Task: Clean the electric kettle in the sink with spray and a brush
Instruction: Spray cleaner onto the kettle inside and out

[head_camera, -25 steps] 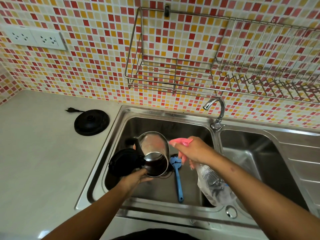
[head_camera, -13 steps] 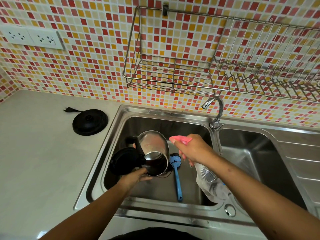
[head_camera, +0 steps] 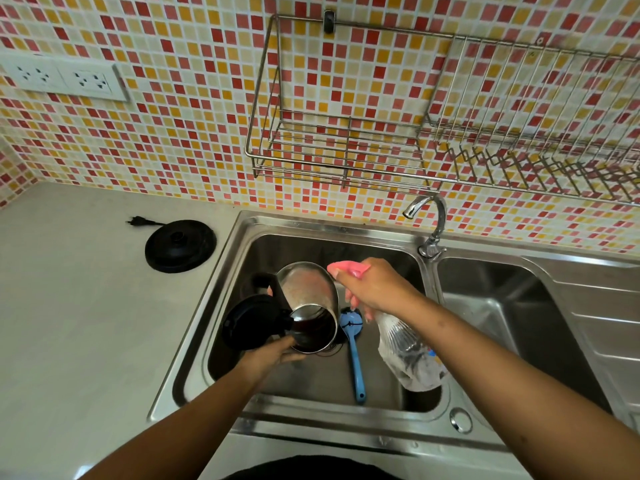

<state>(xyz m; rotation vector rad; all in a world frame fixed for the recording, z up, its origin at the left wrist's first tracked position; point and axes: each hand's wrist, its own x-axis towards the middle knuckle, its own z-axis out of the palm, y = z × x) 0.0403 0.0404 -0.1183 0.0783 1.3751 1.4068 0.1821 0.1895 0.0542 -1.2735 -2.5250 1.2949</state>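
A steel electric kettle (head_camera: 310,299) lies tilted in the left sink basin (head_camera: 242,258), mouth toward me, with its black lid (head_camera: 247,322) hanging open to the left. My left hand (head_camera: 277,353) grips the kettle at its rim from below. My right hand (head_camera: 375,289) holds a clear spray bottle (head_camera: 407,353) by its pink trigger head (head_camera: 348,270), whose nozzle is right next to the kettle's side. A blue brush (head_camera: 355,356) lies on the basin floor just right of the kettle.
The kettle's black base (head_camera: 180,245) with its plug sits on the counter left of the sink. A tap (head_camera: 431,223) stands between the two basins. A wire rack (head_camera: 346,140) hangs on the tiled wall above. The right basin (head_camera: 502,306) lies beyond my right arm.
The pink nozzle has moved slightly closer to the kettle's side. My left hand and the kettle have stayed in place.
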